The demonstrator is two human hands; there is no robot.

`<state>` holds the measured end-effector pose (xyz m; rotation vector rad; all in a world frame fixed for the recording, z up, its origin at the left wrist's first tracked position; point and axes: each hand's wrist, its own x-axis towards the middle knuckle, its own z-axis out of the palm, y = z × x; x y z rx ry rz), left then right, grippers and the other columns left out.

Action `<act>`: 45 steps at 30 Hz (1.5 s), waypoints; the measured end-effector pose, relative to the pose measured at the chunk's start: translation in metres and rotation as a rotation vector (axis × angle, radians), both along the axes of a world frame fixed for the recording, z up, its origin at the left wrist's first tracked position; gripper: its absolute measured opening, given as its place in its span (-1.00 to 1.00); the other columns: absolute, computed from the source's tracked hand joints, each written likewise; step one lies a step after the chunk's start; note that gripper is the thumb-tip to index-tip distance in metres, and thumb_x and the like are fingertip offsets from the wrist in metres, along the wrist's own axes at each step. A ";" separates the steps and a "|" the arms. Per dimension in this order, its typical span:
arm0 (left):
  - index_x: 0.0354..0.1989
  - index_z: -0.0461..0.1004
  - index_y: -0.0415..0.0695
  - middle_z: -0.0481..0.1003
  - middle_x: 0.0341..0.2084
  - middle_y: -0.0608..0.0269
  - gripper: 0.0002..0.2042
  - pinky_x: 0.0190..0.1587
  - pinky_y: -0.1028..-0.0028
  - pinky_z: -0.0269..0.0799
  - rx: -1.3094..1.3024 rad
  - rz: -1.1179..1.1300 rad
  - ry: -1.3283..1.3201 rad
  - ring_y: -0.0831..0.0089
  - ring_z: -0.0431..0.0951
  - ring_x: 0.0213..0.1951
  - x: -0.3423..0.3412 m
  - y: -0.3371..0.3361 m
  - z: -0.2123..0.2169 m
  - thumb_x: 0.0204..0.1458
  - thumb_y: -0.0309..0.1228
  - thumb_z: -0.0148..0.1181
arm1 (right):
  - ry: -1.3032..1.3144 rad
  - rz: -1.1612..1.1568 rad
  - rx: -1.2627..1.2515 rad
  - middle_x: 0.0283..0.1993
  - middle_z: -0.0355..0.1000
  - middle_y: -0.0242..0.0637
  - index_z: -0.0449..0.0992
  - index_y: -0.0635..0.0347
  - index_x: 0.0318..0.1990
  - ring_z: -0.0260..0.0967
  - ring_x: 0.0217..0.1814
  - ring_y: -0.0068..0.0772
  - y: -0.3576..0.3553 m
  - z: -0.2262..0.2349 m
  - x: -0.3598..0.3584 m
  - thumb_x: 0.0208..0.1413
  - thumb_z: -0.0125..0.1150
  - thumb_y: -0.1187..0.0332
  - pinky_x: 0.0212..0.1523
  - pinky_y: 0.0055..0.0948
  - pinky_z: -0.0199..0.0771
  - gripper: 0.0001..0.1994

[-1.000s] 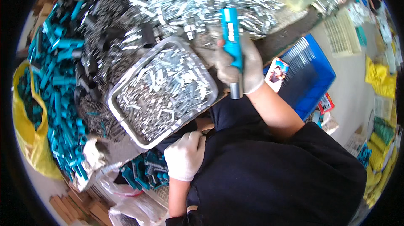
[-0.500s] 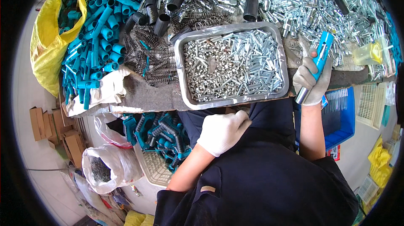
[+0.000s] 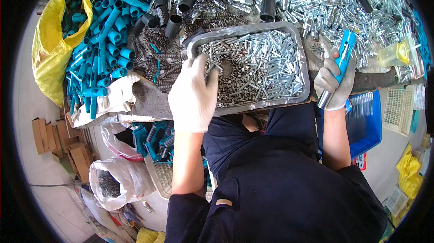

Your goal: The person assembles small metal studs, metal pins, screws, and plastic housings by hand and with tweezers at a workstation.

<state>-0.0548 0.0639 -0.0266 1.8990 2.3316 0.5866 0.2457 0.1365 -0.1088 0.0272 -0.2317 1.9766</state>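
My right hand [image 3: 334, 82], in a light glove, is closed around a teal plastic tube [image 3: 347, 50] held tilted beyond the tray's right side. A shiny metal cylinder [image 3: 323, 100] sticks out of the tube's lower end. My left hand [image 3: 193, 100], gloved in white, reaches over the left rim of a grey metal tray [image 3: 253, 107]. Its thumb and fingers are apart at the small metal studs [image 3: 235, 82] there; the fingertips are partly hidden among them. Longer silver pins [image 3: 282, 64] fill the tray's right part.
Teal plastic tubes [image 3: 108, 46] lie heaped at the left by a yellow sack [image 3: 47, 66]. Dark springs [image 3: 169, 66], black sleeves [image 3: 267, 8] and shiny metal fittings [image 3: 316, 5] cover the far bench. A blue bin [image 3: 368, 130] stands below right; a cream basket [image 3: 160, 179] below left.
My left hand has moved from in front of the tray, up and left, onto the studs inside it, and its fingers have spread. The right hand holds the teal tube nearly as before.
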 end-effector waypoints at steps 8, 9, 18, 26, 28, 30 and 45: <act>-0.18 0.48 -0.19 0.49 -0.31 0.00 -0.82 -0.15 0.20 0.45 0.044 -0.070 0.013 0.01 0.53 -0.24 0.021 0.025 -0.034 0.06 -0.42 0.16 | -0.028 -0.024 -0.004 -0.54 0.01 -0.47 0.29 0.28 0.03 -0.19 -0.76 -0.71 0.000 0.003 -0.002 0.34 -0.09 -0.05 -0.78 -0.63 -0.09 -0.51; -0.22 0.49 -0.19 0.49 -0.36 0.03 -0.86 -0.18 0.23 0.44 0.086 -0.126 0.026 0.05 0.53 -0.26 0.026 0.017 -0.037 0.05 -0.48 0.15 | -0.031 -0.022 0.003 -0.54 0.01 -0.47 0.29 0.28 0.02 -0.19 -0.76 -0.71 0.000 0.002 -0.002 0.34 -0.10 -0.05 -0.78 -0.63 -0.09 -0.51; -0.33 0.57 -0.13 0.55 -0.33 0.16 -0.90 -0.15 0.33 0.46 0.095 -0.112 -0.157 0.16 0.57 -0.23 0.035 -0.029 -0.026 -0.02 -0.57 0.19 | -0.006 -0.003 0.033 -0.55 0.00 -0.48 0.28 0.28 0.02 -0.17 -0.77 -0.71 0.001 0.001 -0.004 0.33 -0.08 -0.06 -0.80 -0.64 -0.10 -0.51; -0.32 0.58 -0.14 0.55 -0.32 0.12 -0.92 -0.14 0.34 0.46 0.074 -0.033 -0.135 0.16 0.57 -0.23 0.026 -0.016 -0.012 0.02 -0.51 0.20 | -0.016 -0.015 0.022 -0.55 -0.01 -0.48 0.30 0.30 0.01 -0.16 -0.76 -0.72 0.001 0.000 -0.002 0.34 -0.10 -0.05 -0.80 -0.65 -0.11 -0.51; -0.30 0.59 -0.12 0.54 -0.35 0.13 -0.91 -0.17 0.33 0.45 0.104 -0.031 -0.046 0.14 0.56 -0.26 0.011 -0.001 -0.011 0.04 -0.45 0.20 | -0.022 -0.026 0.025 -0.55 -0.01 -0.48 0.30 0.31 0.02 -0.16 -0.76 -0.72 0.000 0.000 -0.001 0.34 -0.10 -0.05 -0.79 -0.64 -0.11 -0.50; -0.32 0.61 -0.08 0.54 -0.36 0.19 -0.90 -0.18 0.33 0.45 0.098 -0.065 0.056 0.16 0.55 -0.27 -0.002 0.013 -0.009 0.02 -0.41 0.23 | 0.005 0.002 0.048 -0.55 0.00 -0.47 0.33 0.33 0.03 -0.13 -0.75 -0.70 0.000 0.002 0.002 0.34 -0.10 -0.06 -0.78 -0.62 -0.09 -0.48; -0.43 0.54 -0.09 0.48 -0.40 0.20 -0.95 -0.26 0.28 0.46 -0.118 -0.319 0.373 0.18 0.53 -0.29 -0.008 0.046 -0.010 -0.03 -0.41 0.22 | -0.305 -0.089 -0.061 -0.45 0.42 -0.35 0.37 0.18 -0.04 0.19 -0.67 -0.62 -0.008 0.007 0.004 0.26 -0.03 -0.17 -0.68 -0.66 0.11 -0.48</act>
